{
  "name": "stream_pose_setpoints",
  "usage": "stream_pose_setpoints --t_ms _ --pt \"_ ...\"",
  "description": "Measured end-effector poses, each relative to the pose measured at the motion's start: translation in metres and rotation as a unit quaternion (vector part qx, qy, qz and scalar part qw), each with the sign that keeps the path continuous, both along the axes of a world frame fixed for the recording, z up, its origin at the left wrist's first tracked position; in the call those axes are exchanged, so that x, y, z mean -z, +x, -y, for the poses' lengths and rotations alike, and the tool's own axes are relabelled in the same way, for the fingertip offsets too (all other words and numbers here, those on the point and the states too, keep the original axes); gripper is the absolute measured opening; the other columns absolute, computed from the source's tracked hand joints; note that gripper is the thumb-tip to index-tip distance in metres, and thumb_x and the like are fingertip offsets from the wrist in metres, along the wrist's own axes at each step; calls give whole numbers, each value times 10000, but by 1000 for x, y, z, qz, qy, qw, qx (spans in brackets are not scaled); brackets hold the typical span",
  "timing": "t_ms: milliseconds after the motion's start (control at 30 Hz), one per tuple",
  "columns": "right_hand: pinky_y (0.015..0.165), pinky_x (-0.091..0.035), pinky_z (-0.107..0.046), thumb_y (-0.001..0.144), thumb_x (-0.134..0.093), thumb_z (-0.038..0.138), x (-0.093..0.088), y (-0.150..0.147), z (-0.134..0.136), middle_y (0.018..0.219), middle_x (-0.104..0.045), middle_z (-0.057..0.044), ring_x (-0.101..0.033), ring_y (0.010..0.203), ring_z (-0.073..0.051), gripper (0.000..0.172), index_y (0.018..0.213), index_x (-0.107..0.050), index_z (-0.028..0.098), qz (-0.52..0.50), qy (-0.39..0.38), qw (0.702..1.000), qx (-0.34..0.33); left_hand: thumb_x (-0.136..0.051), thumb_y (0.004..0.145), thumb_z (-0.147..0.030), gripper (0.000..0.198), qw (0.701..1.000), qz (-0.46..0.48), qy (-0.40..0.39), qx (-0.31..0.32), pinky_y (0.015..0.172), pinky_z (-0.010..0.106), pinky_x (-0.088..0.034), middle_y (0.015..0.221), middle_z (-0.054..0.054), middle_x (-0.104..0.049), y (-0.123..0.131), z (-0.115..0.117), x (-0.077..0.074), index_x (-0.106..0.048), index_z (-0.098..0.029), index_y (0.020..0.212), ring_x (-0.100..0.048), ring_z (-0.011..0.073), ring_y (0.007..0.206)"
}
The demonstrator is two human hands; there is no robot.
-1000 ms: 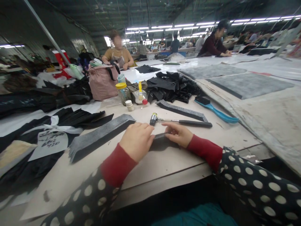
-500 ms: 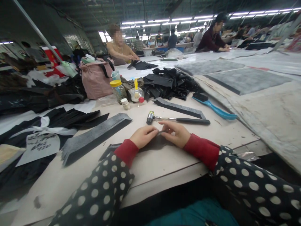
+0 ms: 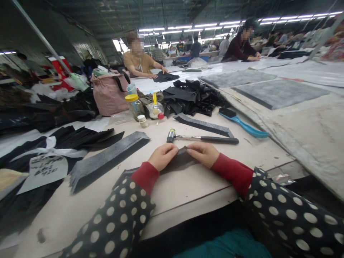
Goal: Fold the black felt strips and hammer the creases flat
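A dark grey fabric piece (image 3: 182, 159) is stretched between my two hands over the pale work surface (image 3: 188, 186). My left hand (image 3: 163, 156) pinches its upper left edge between thumb and fingers. At the other side, my right hand (image 3: 204, 153) has the upper right edge in a pinch. The fabric's lower part hangs toward the table, and its left end runs behind my left cuff. Just beyond my fingers lies a small mallet (image 3: 201, 138) with a black handle. Farther back is a grey-and-black fabric strip (image 3: 202, 124).
On the left lie a stack of fabric strips (image 3: 110, 157) and a black bundle with a written tag (image 3: 47, 166). Behind stand a yellow-lidded jar (image 3: 135, 107), a brush (image 3: 155, 104), a pink bag (image 3: 109, 93) and black pieces (image 3: 190, 95). A blue-handled brush (image 3: 245, 125) lies right. Two people work across the table.
My hands have drawn slightly apart, and more of the fabric shows between them. My right fingers have come down into a closer pinch. Across the table, a person's hands have spread over black pieces.
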State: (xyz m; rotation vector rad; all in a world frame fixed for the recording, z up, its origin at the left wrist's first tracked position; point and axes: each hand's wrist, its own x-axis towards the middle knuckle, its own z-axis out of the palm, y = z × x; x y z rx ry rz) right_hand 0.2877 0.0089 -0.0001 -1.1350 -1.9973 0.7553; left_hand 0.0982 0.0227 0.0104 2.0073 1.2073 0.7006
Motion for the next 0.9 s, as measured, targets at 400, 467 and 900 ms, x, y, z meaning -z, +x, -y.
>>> stream_pose_setpoints --t_ms 400,467,900 --pt "629 -412 -251 841 -384 252 3 -2 6 714 -567 -48 -515 667 -133 237 868 -605 171 67 164 983 -48 -576 655 -475 345 969 165 -185 16 487 195 -266 567 -59 -399 9 3 -2 -487 -144 695 -337 58 505" --pt "631 -410 -248 841 -386 253 3 -2 6 723 -570 -46 -516 671 -130 235 864 -606 175 57 159 984 -47 -571 663 -471 340 971 154 -181 29 490 196 -273 567 -58 -403 8 4 -4 -487 -144 703 -341 59 507" --pt "324 -315 -174 788 -412 306 -7 -6 12 483 -410 64 -388 348 -52 217 782 -567 154 -56 -201 978 -5 -395 829 -304 180 988 -79 131 -3 589 255 -346 666 -10 -484 21 17 -2 -480 -179 730 -439 128 635"
